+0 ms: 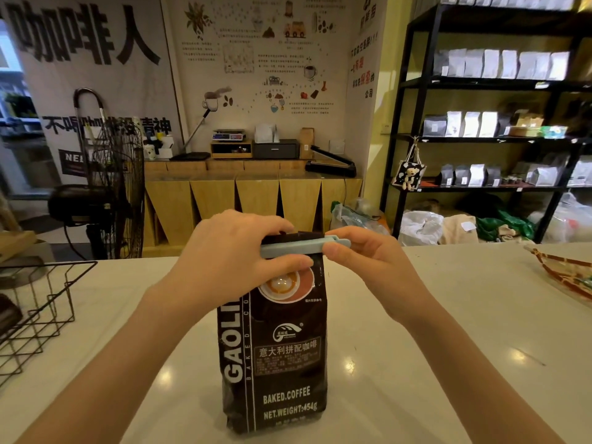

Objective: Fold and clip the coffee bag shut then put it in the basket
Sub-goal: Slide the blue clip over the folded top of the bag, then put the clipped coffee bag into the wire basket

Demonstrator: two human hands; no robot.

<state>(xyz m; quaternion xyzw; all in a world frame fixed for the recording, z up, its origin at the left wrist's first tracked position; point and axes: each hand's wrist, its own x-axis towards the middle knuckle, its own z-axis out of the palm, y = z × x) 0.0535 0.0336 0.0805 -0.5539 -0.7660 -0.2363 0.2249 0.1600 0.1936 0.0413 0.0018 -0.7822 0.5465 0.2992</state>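
Observation:
A dark brown coffee bag (282, 357) stands upright on the white counter, its top folded over. A light blue clip (288, 249) lies across the fold. My left hand (237, 251) wraps the bag's top from the left, thumb under the clip and fingers over the fold. My right hand (362, 257) pinches the clip's right end between thumb and fingers. A black wire basket (38, 302) stands at the left edge of the counter, partly cut off by the frame.
A dark object (8, 312) lies inside the basket. A red-trimmed woven tray (567, 274) sits at the far right of the counter (448, 331). Beyond the counter stand a floor fan (112, 174), a wooden sideboard and black shelves with bags.

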